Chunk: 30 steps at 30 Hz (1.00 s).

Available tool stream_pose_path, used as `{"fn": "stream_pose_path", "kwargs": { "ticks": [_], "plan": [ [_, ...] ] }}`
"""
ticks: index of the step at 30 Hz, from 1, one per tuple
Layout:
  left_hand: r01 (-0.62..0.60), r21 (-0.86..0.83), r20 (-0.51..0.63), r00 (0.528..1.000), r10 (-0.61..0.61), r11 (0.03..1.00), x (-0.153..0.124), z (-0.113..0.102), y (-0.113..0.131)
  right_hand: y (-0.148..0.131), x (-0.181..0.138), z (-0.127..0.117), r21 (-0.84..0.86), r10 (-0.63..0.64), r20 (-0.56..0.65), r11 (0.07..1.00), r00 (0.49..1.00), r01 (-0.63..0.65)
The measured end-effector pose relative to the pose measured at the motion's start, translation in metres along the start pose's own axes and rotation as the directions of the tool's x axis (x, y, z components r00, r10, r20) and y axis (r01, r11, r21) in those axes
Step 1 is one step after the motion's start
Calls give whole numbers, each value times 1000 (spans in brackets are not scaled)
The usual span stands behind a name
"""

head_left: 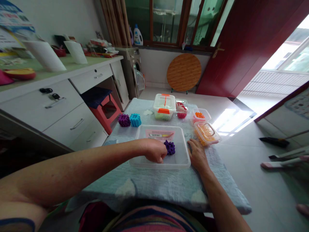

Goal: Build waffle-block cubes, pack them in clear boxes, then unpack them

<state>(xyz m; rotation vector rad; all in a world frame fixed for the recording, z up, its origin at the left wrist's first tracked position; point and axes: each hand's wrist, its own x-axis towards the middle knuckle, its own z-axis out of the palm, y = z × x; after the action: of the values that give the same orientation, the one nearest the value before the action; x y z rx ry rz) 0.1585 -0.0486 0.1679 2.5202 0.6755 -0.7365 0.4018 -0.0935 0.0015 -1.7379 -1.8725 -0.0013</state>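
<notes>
My left hand [154,150] reaches into a shallow clear plastic tray [180,161] and its curled fingers pinch a purple block cluster [170,147] that rests on the tray floor. My right hand [196,154] lies flat on the blue cloth, fingers stretched, against the tray's right rim. A pink and yellow label [160,134] shows through the tray's far part.
On the blue cloth [169,187] sit a purple cube [124,120] and a teal cube [135,120] at far left, a lidded clear box [164,106], a red-filled tub [182,110] and two orange-filled tubs [207,132]. White drawers and a red stool [105,108] stand left.
</notes>
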Motion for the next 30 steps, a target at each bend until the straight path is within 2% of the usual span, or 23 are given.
{"fn": "stream_pose_path", "kwargs": {
  "ticks": [3, 6, 13, 24, 30],
  "plan": [
    [-97, -26, 115, 988, 100, 995, 6, 2, -3, 1, 0, 0, -13, 2, 7, 1000, 1000, -2],
    [-113, -39, 161, 980, 118, 993, 10, 4, -6, -1, 0, -1, -10, 4, 6, 1000, 1000, -4],
    [-93, -18, 173, 980, 95, 995, 10, 5, -5, -4, 1, -4, 1, 14, 18, 1000, 1000, -14],
    [-71, -11, 79, 994, 71, 997, 15, 11, -7, -2, 0, -3, -4, 11, 22, 1000, 1000, -11],
    [-73, -11, 77, 994, 74, 997, 12, 10, -7, -4, 0, -4, -5, 12, 13, 1000, 1000, -12]
  ]
}}
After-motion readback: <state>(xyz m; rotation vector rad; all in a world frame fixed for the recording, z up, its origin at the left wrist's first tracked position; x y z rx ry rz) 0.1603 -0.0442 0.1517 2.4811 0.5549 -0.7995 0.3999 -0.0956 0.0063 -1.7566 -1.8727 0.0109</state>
